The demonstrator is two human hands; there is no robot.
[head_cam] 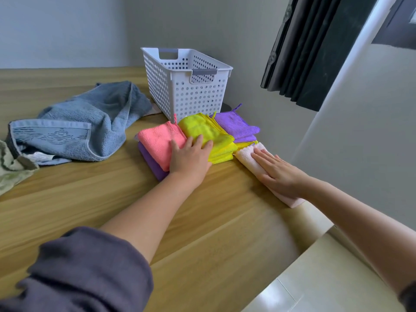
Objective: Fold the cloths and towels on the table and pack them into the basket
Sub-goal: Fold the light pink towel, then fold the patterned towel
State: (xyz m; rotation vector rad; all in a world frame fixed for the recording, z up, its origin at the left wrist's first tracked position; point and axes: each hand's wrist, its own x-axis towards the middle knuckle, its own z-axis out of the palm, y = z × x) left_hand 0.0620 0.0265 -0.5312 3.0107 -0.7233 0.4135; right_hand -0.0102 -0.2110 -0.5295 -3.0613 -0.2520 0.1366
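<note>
Here the left hand lies flat, with straight fingers, across the folded pink cloth and the folded yellow cloth. The right hand, also flat and open, presses on a pale folded towel. The white perforated basket stands beyond the left hand, behind the cloths, and the unfolded blue towel lies well to the left of that hand.

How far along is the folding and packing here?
Done: folded pink microfibre cloth, yellow microfibre cloths and purple microfibre cloths sit stacked beside the white perforated plastic basket. In hand: left hand rests on the pink and yellow ones; right hand presses flat on a folded pale pink cloth. Left: blue terry towel and pale green cloth lie unfolded; no cloth shows through the basket's holes.
</note>
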